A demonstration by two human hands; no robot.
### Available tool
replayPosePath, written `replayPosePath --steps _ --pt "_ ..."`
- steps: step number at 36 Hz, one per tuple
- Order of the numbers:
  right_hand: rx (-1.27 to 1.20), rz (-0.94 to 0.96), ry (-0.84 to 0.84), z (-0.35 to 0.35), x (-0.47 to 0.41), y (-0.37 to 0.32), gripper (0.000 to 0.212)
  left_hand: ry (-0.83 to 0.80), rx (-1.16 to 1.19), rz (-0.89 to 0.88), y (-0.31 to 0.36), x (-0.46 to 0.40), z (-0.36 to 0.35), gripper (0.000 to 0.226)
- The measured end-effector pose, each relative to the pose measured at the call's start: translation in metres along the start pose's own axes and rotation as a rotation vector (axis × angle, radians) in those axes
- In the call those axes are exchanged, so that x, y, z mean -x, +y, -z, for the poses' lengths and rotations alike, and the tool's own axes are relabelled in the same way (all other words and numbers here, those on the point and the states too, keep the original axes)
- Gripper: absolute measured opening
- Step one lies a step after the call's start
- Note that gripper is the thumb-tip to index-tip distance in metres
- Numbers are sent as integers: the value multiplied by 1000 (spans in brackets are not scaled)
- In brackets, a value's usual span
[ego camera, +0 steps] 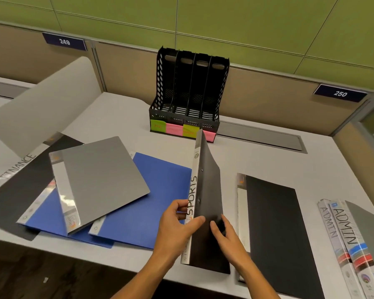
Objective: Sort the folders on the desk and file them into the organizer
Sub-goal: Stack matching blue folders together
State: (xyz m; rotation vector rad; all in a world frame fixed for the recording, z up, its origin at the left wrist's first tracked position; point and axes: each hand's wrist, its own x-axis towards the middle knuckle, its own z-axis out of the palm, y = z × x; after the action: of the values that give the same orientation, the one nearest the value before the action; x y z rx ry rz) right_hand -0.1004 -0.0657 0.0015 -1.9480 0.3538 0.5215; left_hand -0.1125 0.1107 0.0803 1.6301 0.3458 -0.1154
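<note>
A black folder with SPORTS on its spine (pixel 209 190) stands on edge, tilted, above the desk's front. My left hand (pixel 177 223) grips its spine near the lower end, thumb on the black cover. My right hand (pixel 227 236) lies with straight fingers against the cover. The black organizer (pixel 188 93) with four slots and green and pink labels stands at the back centre, its slots holding nothing. Flat on the desk lie a grey folder (pixel 99 182), two blue folders (pixel 160 197), a black FINANCE folder (pixel 20 180) and another black folder (pixel 276 229). Two ADMIN folders (pixel 350 240) lie at the right edge.
A grey rounded divider panel (pixel 41 104) leans over the desk's left side. Beige partitions with number plates 249 (pixel 64 41) and 250 (pixel 340 93) close the back. A cable slot (pixel 259 137) runs right of the organizer. The desk's front edge (pixel 117 262) is close to me.
</note>
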Motion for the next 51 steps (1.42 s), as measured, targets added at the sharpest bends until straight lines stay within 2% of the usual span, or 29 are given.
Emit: replayPosePath --steps 3,4,7,8,14,20,27,32,37,39,42,43,45,46,49,51 --pt "-43 48 -15 2 3 -7 74 2 15 -6 1 1 5 35" --pt "-50 65 -16 3 3 -8 76 3 15 -13 3 1 7 34" --pt "-56 111 4 5 0 -9 111 -13 -11 -43 11 1 15 31" --pt "-54 131 19 7 0 -12 114 -26 -26 -57 14 1 19 31" --pt "-121 282 141 21 4 -44 89 -107 -147 -228 35 3 35 29" --pt "-252 347 211 44 11 -73 87 -109 -215 -414 41 -1 35 35" --pt "-500 370 160 53 12 -70 86 -109 -265 -461 27 -8 34 36" --pt "-937 233 112 61 13 -63 75 -107 -314 -507 18 -14 34 38" --pt "-1123 201 64 72 17 -57 66 -99 -339 -525 7 -27 39 44" --pt "-1172 167 109 72 20 -55 48 -73 -382 -567 4 -29 40 47" --pt "-1092 130 133 73 25 -49 20 -47 -403 -635 3 -35 41 50" --pt "-1139 112 84 74 28 -49 16 -47 -395 -652 0 -39 41 51" --pt "-1275 88 79 76 32 -44 21 -46 -386 -665 -9 -50 44 53" --pt "-1335 77 111 76 33 -43 30 -39 -391 -665 -13 -55 46 54" --pt "-1335 100 267 79 36 -39 67 -7 -358 -635 -26 -69 51 59" --pt "-1349 89 334 79 44 -42 72 -5 -295 -579 -34 -78 55 60"
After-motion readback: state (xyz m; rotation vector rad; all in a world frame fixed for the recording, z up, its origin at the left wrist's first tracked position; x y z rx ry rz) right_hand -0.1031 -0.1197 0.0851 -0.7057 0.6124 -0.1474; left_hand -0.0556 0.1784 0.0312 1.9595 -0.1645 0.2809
